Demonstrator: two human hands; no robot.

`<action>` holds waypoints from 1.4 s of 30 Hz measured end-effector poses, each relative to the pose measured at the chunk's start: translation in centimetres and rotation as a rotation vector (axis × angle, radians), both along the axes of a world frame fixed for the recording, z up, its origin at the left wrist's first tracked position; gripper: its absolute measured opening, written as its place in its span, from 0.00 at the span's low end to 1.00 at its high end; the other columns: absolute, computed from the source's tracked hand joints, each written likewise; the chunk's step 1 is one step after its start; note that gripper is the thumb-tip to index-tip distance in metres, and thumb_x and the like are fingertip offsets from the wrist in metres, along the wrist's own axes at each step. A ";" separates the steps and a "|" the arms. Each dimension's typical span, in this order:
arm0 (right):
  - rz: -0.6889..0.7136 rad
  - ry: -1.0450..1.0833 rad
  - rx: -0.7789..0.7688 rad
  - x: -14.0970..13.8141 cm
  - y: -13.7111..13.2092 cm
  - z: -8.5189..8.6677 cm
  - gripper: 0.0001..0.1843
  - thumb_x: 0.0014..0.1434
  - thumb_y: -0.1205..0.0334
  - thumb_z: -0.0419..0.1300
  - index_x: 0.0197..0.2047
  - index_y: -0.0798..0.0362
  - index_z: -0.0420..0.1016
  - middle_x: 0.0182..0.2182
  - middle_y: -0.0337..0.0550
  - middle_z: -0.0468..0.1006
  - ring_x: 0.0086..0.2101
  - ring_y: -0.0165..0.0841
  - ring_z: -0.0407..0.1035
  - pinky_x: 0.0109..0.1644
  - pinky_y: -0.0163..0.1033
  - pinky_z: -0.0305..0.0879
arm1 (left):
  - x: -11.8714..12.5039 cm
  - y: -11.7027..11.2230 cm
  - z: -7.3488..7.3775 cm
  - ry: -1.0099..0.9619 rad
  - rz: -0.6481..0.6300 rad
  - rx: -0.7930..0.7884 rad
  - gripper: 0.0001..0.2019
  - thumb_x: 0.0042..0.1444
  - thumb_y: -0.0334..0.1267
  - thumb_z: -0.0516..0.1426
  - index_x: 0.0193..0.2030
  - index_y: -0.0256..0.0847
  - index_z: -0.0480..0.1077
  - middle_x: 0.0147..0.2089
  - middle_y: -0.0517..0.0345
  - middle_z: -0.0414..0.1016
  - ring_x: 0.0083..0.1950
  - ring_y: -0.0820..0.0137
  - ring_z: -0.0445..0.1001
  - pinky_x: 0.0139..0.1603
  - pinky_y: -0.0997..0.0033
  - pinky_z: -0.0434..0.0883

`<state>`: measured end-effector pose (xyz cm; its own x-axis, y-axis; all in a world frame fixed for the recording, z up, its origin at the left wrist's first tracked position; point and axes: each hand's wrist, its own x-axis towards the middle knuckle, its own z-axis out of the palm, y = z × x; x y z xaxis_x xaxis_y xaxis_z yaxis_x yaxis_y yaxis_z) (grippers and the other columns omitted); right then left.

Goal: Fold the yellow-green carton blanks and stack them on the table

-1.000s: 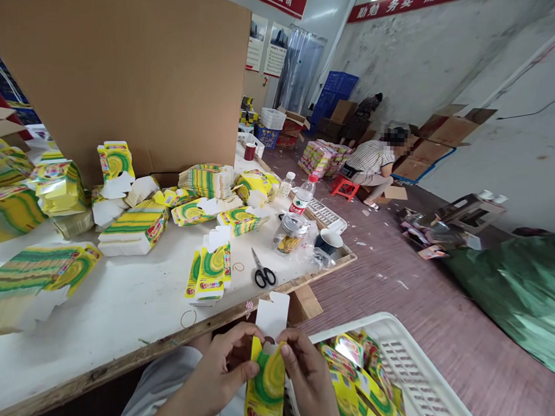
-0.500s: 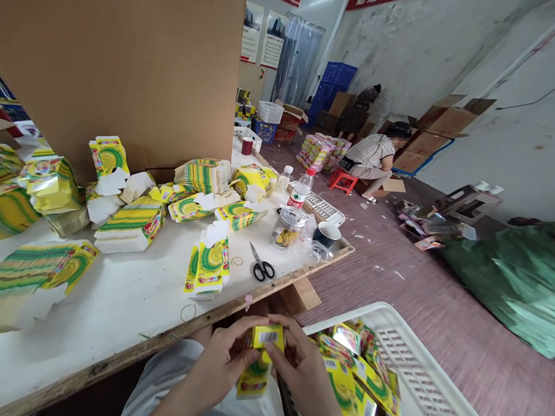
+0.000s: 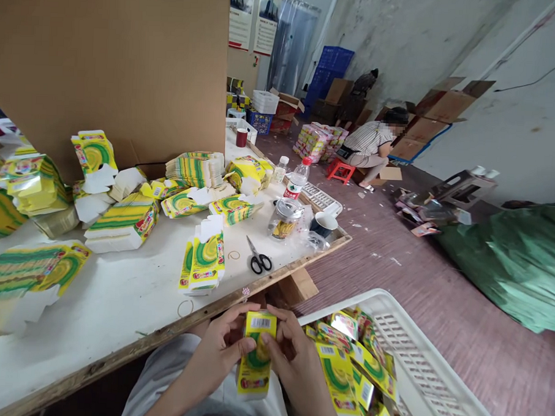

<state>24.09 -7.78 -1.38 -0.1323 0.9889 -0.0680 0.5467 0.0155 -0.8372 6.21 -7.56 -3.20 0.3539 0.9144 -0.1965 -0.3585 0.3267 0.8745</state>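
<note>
A small yellow and green printed carton (image 3: pixel 256 369) is held upright above my lap, its barcode end toward the top. My left hand (image 3: pixel 228 347) grips its left side, thumb pressed on the front. On the other side my right hand (image 3: pixel 287 349) closes round it, thumb also on the front panel. To the right, a white plastic basket (image 3: pixel 403 324) holds many similar yellow cartons (image 3: pixel 339 373). Open, unfolded cartons (image 3: pixel 206 257) stand on the white table just ahead of my hands.
Black-handled scissors (image 3: pixel 260 261) lie near the wooden edge of the table (image 3: pixel 131 293). Behind them stand a jar (image 3: pixel 286 217), a red-capped bottle (image 3: pixel 298 178) and a mug (image 3: pixel 323 223). Carton stacks (image 3: pixel 123 223) line a large cardboard sheet (image 3: pixel 127 60). A person (image 3: pixel 370 141) sits on a red stool.
The carton has tilted so its front panel shows more fully and its barcode end sits higher. Both hands still grip it. The whole view has shifted slightly.
</note>
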 end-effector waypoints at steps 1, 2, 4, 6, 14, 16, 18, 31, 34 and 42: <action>-0.015 0.011 0.024 0.1 0.0 0.1 0.18 0.65 0.53 0.55 0.54 0.51 0.71 0.25 0.33 0.65 0.24 0.30 0.62 0.27 0.34 0.58 | 0.1 0.0 0.0 -0.013 -0.009 -0.008 0.26 0.54 0.47 0.65 0.58 0.44 0.69 0.48 0.53 0.83 0.45 0.65 0.79 0.46 0.69 0.72; -0.035 0.016 0.049 0.2 -0.1 0.2 0.17 0.65 0.52 0.55 0.53 0.50 0.73 0.28 0.36 0.70 0.26 0.30 0.64 0.28 0.34 0.60 | 0.3 0.0 0.0 -0.020 -0.021 -0.009 0.25 0.54 0.46 0.66 0.58 0.44 0.69 0.47 0.54 0.83 0.44 0.66 0.79 0.45 0.70 0.72; -0.074 0.039 0.064 0.4 -0.4 0.2 0.16 0.66 0.52 0.56 0.51 0.50 0.76 0.35 0.42 0.77 0.30 0.32 0.68 0.31 0.34 0.63 | 0.8 0.0 -0.3 0.005 -0.051 0.017 0.24 0.54 0.45 0.65 0.57 0.44 0.71 0.49 0.53 0.82 0.45 0.65 0.79 0.45 0.70 0.73; -0.112 0.092 0.037 0.7 -1.2 0.2 0.16 0.66 0.52 0.56 0.51 0.50 0.75 0.37 0.43 0.78 0.31 0.32 0.70 0.33 0.35 0.66 | 1.2 -0.2 -0.7 0.047 -0.087 0.062 0.23 0.56 0.44 0.64 0.58 0.45 0.70 0.54 0.50 0.80 0.50 0.63 0.78 0.49 0.68 0.74; -0.714 -0.449 0.514 6.5 -4.8 1.2 0.18 0.61 0.46 0.59 0.42 0.53 0.78 0.41 0.50 0.72 0.44 0.46 0.68 0.49 0.49 0.63 | -1.0 0.3 -0.5 0.612 0.242 0.612 0.20 0.64 0.35 0.57 0.62 0.49 0.67 0.62 0.51 0.74 0.64 0.59 0.71 0.66 0.57 0.67; -0.663 -0.397 0.440 6.7 -5.2 0.9 0.17 0.61 0.46 0.59 0.43 0.51 0.77 0.41 0.50 0.74 0.42 0.44 0.68 0.45 0.48 0.64 | -2.3 1.2 -0.4 0.792 0.450 0.758 0.21 0.64 0.33 0.56 0.62 0.50 0.66 0.63 0.52 0.73 0.64 0.60 0.70 0.66 0.55 0.67; -0.573 -0.286 0.356 5.6 -5.1 0.3 0.14 0.62 0.49 0.59 0.42 0.50 0.77 0.40 0.48 0.75 0.37 0.40 0.69 0.40 0.44 0.66 | -3.5 2.2 -1.0 0.980 0.539 0.809 0.26 0.64 0.35 0.56 0.68 0.48 0.59 0.68 0.47 0.67 0.69 0.55 0.64 0.70 0.46 0.62; -0.323 0.269 0.090 -3.2 -3.2 -0.5 0.21 0.62 0.43 0.58 0.37 0.53 0.80 0.27 0.43 0.80 0.26 0.33 0.69 0.30 0.35 0.65 | -7.9 1.5 -1.2 1.110 0.594 0.956 0.13 0.64 0.33 0.54 0.51 0.42 0.77 0.52 0.52 0.83 0.55 0.62 0.81 0.57 0.62 0.78; -0.318 0.475 0.054 -3.8 -2.5 -0.4 0.29 0.60 0.36 0.56 0.41 0.54 0.82 0.27 0.45 0.81 0.24 0.32 0.67 0.28 0.35 0.65 | -6.1 -0.3 0.1 0.873 0.559 1.133 0.22 0.60 0.23 0.54 0.58 0.47 0.73 0.56 0.55 0.81 0.59 0.65 0.77 0.60 0.67 0.75; -0.318 0.664 -0.033 -2.8 -2.3 -0.8 0.22 0.54 0.40 0.65 0.37 0.52 0.81 0.30 0.43 0.80 0.35 0.38 0.74 0.42 0.40 0.71 | -2.2 -2.7 -2.6 0.285 0.341 0.755 0.26 0.58 0.37 0.63 0.64 0.54 0.69 0.68 0.51 0.68 0.68 0.54 0.68 0.67 0.56 0.69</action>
<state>21.26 -10.13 -2.18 0.1367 0.9851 -0.1042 -0.1021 -0.0906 -0.9906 4.01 -10.21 -5.76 0.0673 0.8830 0.4645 -0.0664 -0.4606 0.8851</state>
